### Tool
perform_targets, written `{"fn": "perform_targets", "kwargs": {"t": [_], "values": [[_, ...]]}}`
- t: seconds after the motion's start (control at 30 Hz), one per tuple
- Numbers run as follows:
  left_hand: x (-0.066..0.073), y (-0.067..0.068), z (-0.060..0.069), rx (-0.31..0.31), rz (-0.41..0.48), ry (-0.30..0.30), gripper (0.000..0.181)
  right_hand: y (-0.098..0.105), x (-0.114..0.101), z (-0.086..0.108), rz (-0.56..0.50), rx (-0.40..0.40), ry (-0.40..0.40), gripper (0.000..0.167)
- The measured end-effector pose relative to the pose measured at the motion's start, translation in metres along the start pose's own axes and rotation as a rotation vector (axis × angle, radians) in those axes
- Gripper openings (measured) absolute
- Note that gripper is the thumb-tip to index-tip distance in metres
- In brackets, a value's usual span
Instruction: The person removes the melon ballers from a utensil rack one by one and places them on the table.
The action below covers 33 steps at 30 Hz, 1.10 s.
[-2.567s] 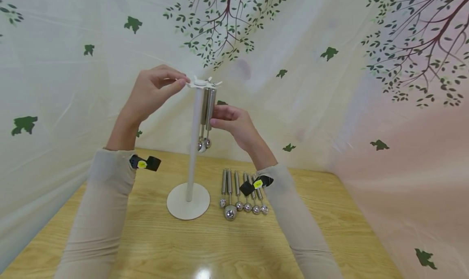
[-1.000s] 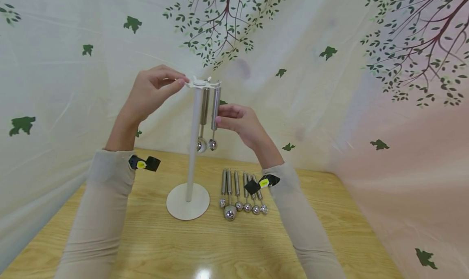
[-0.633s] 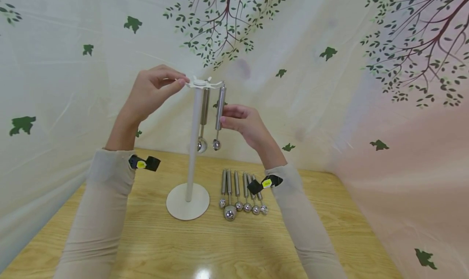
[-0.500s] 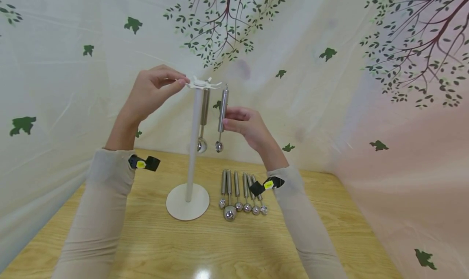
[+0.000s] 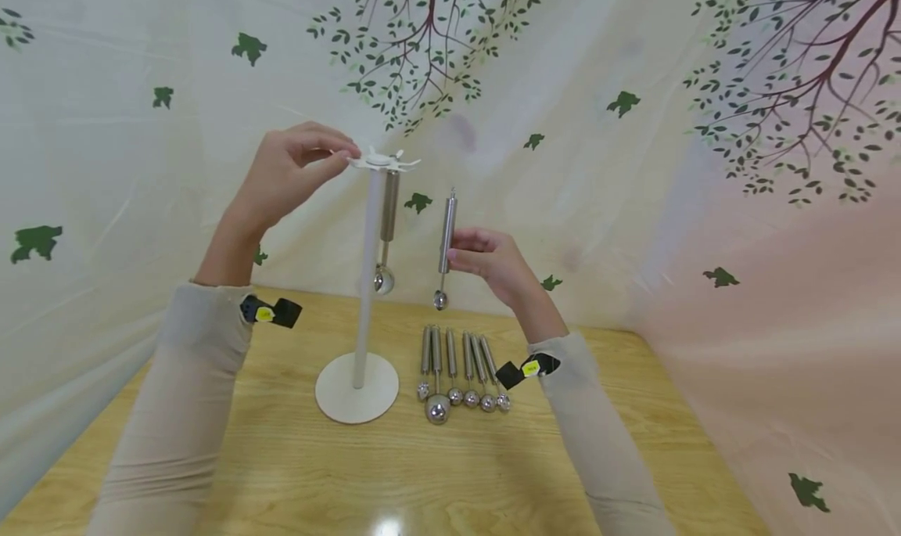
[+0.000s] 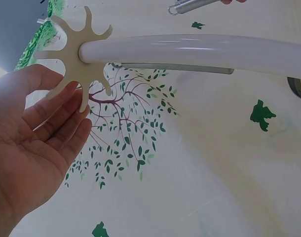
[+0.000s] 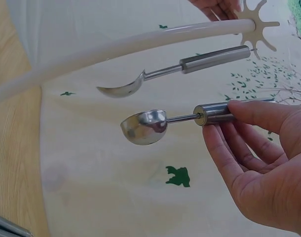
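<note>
A white utensil stand [image 5: 367,285] with a hooked, star-like top rises from the table. My left hand [image 5: 281,172] pinches one hook arm of that top [image 6: 76,42] between thumb and fingers. Off to the right of the pole, my right hand [image 5: 498,268] holds a steel melon baller [image 5: 448,235] upright by its handle, thumb against fingers, bowl [image 7: 145,127] downward. The melon baller is apart from the hooks. Another steel scoop [image 5: 389,215] still hangs from the far side of the top, bowl [image 7: 122,90] down.
Several steel scoop-like tools [image 5: 437,356] lie in a row on the wooden table [image 5: 317,481], right of the stand's round base [image 5: 338,399]. A pale cloth with printed leaves [image 5: 598,207] hangs behind and at both sides.
My right hand has lifted the melon baller off its hook and carried it right and down, away from the stand. The left hand keeps its hold on the top.
</note>
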<state>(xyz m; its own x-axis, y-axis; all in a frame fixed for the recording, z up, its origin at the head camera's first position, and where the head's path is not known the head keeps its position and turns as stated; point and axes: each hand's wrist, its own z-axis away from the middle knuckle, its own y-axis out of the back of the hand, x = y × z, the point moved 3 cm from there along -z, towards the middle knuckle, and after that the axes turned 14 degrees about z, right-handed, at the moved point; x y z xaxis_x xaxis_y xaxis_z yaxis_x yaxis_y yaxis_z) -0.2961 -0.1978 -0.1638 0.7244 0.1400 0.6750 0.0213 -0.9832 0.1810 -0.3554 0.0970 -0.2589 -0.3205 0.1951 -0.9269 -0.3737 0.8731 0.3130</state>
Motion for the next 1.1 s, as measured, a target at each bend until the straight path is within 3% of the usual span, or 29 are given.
{"fn": "perform_targets", "kwargs": {"t": [0.33,0.67,1.1], "values": [[0.0,0.0,0.0,-0.002,-0.045,0.021,0.024,0.016,0.029,0.012,0.019,0.008,-0.043,0.037],[-0.002,-0.001,0.0,0.004,-0.058,-0.01,0.021,0.032,0.059,0.023,0.044,0.03,-0.136,0.04],[-0.007,-0.001,0.003,0.015,0.0,-0.03,0.02,0.049,0.099,0.039,0.093,-0.005,-0.222,0.041]]}}
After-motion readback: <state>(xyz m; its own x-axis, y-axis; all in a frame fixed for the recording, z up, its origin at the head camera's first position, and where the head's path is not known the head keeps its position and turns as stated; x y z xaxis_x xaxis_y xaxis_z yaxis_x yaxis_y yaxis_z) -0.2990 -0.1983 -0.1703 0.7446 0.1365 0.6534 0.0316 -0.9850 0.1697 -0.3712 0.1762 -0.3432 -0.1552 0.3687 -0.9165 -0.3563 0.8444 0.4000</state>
